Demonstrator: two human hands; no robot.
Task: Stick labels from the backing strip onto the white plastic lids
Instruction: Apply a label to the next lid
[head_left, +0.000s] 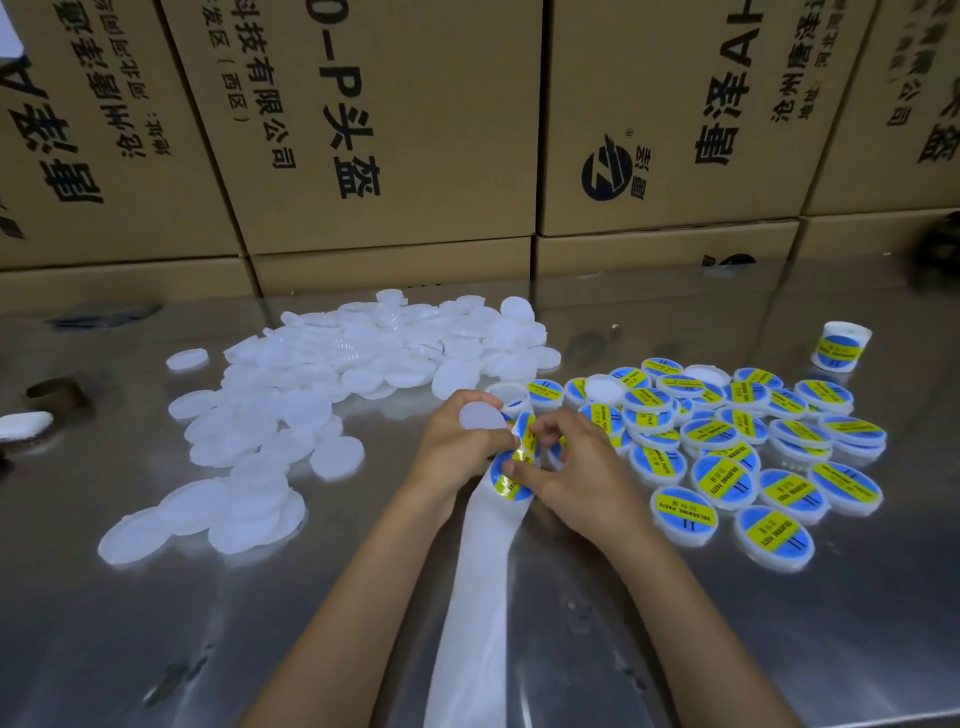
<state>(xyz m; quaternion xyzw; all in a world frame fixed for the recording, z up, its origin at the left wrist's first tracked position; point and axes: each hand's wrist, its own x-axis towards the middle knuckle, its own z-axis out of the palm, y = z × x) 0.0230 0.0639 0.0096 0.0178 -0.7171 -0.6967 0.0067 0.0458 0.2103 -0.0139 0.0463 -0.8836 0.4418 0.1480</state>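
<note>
My left hand (457, 447) grips a bare white plastic lid (480, 417) and also pinches the top of the white backing strip (483, 571), which trails toward me over the table. My right hand (571, 467) pinches a blue and yellow round label (506, 475) at the strip's upper end. A second label (525, 434) curls on the strip between my hands. A big heap of unlabelled white lids (332, 379) lies left of my hands. Several labelled lids (743, 441) lie in a pile to the right.
The shiny metal table (675, 623) runs to a wall of stacked brown cardboard boxes (395, 130) at the back. A small white jar with the same label (840, 347) stands at the far right. A lone white lid (23, 423) lies at the left edge.
</note>
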